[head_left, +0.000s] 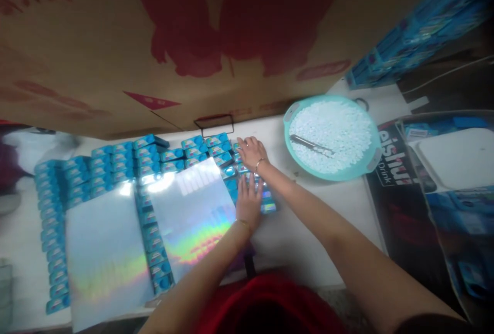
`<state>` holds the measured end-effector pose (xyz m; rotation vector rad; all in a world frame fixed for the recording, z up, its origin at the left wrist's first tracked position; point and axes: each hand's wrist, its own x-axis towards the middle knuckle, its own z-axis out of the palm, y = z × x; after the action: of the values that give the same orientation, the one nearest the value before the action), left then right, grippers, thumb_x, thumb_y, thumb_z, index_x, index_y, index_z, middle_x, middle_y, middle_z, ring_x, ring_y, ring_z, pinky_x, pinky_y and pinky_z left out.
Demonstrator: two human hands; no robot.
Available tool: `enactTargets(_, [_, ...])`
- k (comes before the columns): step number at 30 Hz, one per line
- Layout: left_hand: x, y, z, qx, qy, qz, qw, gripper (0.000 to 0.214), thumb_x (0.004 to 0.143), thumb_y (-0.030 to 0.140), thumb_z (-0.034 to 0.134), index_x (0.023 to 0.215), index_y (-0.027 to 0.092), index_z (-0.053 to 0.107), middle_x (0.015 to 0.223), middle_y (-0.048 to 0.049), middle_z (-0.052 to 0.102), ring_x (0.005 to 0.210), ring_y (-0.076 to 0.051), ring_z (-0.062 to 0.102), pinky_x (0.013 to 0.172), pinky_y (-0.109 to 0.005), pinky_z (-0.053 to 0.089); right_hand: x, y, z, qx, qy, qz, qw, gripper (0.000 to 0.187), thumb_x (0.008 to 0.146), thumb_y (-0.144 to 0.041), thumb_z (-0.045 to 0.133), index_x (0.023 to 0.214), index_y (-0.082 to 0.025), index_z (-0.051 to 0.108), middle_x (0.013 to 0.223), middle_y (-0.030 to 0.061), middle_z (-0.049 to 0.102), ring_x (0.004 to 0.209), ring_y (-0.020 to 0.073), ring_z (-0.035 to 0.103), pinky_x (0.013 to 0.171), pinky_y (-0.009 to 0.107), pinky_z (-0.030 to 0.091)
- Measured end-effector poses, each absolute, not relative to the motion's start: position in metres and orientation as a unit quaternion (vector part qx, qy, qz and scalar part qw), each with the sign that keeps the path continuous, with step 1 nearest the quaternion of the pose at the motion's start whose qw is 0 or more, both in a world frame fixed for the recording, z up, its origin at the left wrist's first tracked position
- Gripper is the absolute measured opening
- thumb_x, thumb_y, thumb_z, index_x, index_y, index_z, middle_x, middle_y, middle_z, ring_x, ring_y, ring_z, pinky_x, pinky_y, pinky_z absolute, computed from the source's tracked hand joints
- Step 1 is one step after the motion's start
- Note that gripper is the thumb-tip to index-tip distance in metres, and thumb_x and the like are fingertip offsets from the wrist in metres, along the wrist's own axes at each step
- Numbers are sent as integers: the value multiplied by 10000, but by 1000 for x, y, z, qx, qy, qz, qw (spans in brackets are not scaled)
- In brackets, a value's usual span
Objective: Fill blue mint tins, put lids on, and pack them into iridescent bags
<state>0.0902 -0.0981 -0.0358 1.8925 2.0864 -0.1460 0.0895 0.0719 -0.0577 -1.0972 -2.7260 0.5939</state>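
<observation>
Small blue printed boxes (52, 215): set in rows. Iridescent silver rectangular sheets (108, 267), eight o'clock: two laid; end rows uncovered. Left hand (249, 201), right hand (251, 154): fingers spread on boxes; blurred, can't tell any grip.

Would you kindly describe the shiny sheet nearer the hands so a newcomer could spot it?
Below the big brown carton, blue boxes line the white table. Two shiny sheets lie over them; yours is the right-hand one, the only one beside the left hand.
</observation>
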Motion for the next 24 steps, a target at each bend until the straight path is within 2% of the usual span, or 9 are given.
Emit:
enactTargets(4, [112, -79, -43, 683, 709, -22, 173, 826, 773, 325, 607, 1485, 127, 238, 1559, -217, 136, 1434, -398, 94, 1142, -599, 167, 122, 95, -57, -367, -916, 153, 46, 485, 980, -376, 285, 1367, -142, 461, 1160, 169, 559, 1061, 307, 438, 906, 419, 353])
enactTargets(7, [138, -62, -46, 700, 689, -2, 187, 808, 786, 339, 610, 1477, 116, 255, 1557, -226, 141, 1431, -401, 116, 1146, -588, 164, 144, 110, -58, -358, -925, 128, 29, 497, 977, -353, 283, 1371, -103, 455, 1173, 187, 552, 1114, 318, 430, 973, 455, 324])
enactTargets(11, [159, -49, -38, 710, 664, 1, 234, 932, 693, 445, 716, 1450, 93, 303, 1547, -239, 171, 1434, -418, 82, 1151, -603, 93, 156, 113, -58, -321, -939, 105, 61, 482, 972, -288, 283, 1377, -78, 437, 1327, 190, 493, 1329, 318, 287, 1102, 526, 178])
enactTargets(13, [149, -52, -31, 718, 643, 36, 264, 1009, 656, 525, 727, 1461, 112, 282, 1550, -226, 177, 1439, -412, 66, 1143, -623, 62, 156, 107, -55, -316, -937, 108, 102, 482, 968, -292, 299, 1389, -90, 420, 1381, 179, 456, 1364, 314, 248, 1109, 543, 170])
enactTargets(15, [116, -62, -23, 721, 625, 114, 276, 856, 746, 531, 644, 1452, 179, 313, 1532, -180, 267, 1441, -362, 143, 1146, -610, 91, 150, 97, -49, -324, -925, 124, 153, 488, 961, -331, 330, 1378, -99, 437, 1374, 180, 459, 1344, 321, 280, 1096, 537, 215])
enactTargets(17, [62, -79, -16, 694, 642, 208, 252, 538, 874, 421, 508, 1375, 241, 427, 1432, -132, 445, 1383, -283, 324, 1144, -541, 204, 137, 82, -41, -329, -911, 154, 197, 472, 954, -362, 353, 1328, -114, 497, 1311, 179, 500, 1276, 320, 356, 1064, 512, 281])
enactTargets(19, [-4, -102, -11, 607, 723, 273, 183, 377, 925, 308, 406, 1272, 206, 515, 1279, -140, 564, 1230, -240, 493, 1067, -446, 361, 116, 61, -33, -308, -905, 197, 217, 431, 952, -369, 363, 1261, -143, 561, 1242, 167, 537, 1201, 309, 413, 1023, 486, 333])
enactTargets(22, [-97, -142, -9, 474, 845, 236, 74, 338, 919, 281, 395, 1199, 173, 552, 1187, -143, 583, 1147, -261, 513, 1003, -444, 386, 73, 24, -25, -247, -912, 254, 208, 381, 953, -346, 378, 1204, -170, 604, 1229, 151, 547, 1182, 297, 416, 1005, 461, 339])
enactTargets(24, [-139, -165, -12, 424, 890, 163, 48, 315, 883, 332, 484, 1135, 177, 592, 1196, -148, 560, 1142, -297, 490, 984, -470, 364, 41, 0, -22, -213, -919, 270, 193, 355, 951, -317, 399, 1197, -171, 609, 1251, 146, 543, 1198, 295, 398, 1010, 451, 318])
